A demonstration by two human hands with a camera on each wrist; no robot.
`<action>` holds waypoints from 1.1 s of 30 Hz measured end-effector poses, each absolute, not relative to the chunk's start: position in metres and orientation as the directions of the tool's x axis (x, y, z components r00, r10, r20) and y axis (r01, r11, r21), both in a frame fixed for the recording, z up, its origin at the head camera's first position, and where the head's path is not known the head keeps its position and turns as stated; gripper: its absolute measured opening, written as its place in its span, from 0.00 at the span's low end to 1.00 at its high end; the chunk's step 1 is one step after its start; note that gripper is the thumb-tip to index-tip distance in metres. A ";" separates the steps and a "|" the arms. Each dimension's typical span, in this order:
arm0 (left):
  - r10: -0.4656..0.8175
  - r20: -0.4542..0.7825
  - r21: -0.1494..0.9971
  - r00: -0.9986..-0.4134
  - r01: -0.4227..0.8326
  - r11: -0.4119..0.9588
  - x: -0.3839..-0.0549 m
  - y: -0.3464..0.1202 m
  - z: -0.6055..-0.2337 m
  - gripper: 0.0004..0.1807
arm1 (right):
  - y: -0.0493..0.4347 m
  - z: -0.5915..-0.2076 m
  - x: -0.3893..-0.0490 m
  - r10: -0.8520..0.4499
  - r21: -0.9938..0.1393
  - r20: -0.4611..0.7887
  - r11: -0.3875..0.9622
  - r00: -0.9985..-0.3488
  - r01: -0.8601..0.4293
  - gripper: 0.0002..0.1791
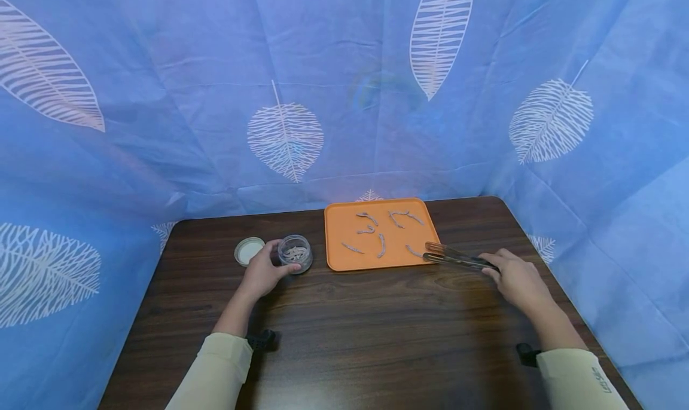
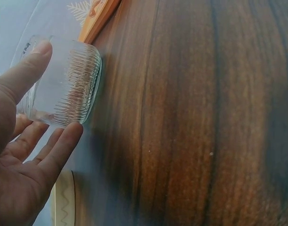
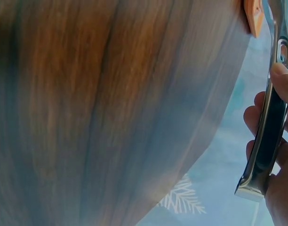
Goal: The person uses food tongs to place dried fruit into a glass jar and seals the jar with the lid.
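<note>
My left hand (image 1: 262, 274) holds a clear glass jar (image 2: 53, 84) around its side, thumb on one side and fingers on the other. Small greyish pieces (image 1: 295, 254) lie in the bottom of the jar, which has no lid on. In my right hand (image 1: 518, 283) is a pair of metal tongs (image 1: 457, 260), gripped by the dark handle (image 3: 270, 127). The tongs' spread tips reach over the right front corner of an orange tray (image 1: 341, 225). One thin grey twisted strip (image 1: 413, 251) lies close beside those tips. Several similar strips (image 1: 381, 246) are scattered on the tray.
A round lid (image 1: 248, 250) rests on the dark wooden table (image 1: 377, 326), just left of the jar. The tray sits at the table's back edge. Behind and beside the table hangs a blue cloth (image 1: 344, 135) with white leaf prints.
</note>
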State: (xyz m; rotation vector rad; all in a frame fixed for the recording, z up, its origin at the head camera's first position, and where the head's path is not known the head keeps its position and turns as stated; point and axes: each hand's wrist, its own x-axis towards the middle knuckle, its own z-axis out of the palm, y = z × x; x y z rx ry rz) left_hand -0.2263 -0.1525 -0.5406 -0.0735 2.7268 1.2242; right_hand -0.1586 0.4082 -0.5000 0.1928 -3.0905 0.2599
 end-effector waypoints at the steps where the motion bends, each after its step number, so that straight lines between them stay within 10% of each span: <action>1: 0.018 -0.158 0.739 -0.987 -0.106 0.665 -0.226 -0.153 -0.541 0.51 | 0.407 -0.501 -0.159 -0.120 -0.164 0.044 0.978 -0.992 -0.125 0.24; 33: 0.029 -0.174 0.758 -0.984 -0.116 0.642 -0.227 -0.154 -0.541 0.51 | 0.380 -0.504 -0.167 -0.106 -0.106 0.111 0.987 -0.988 -0.118 0.19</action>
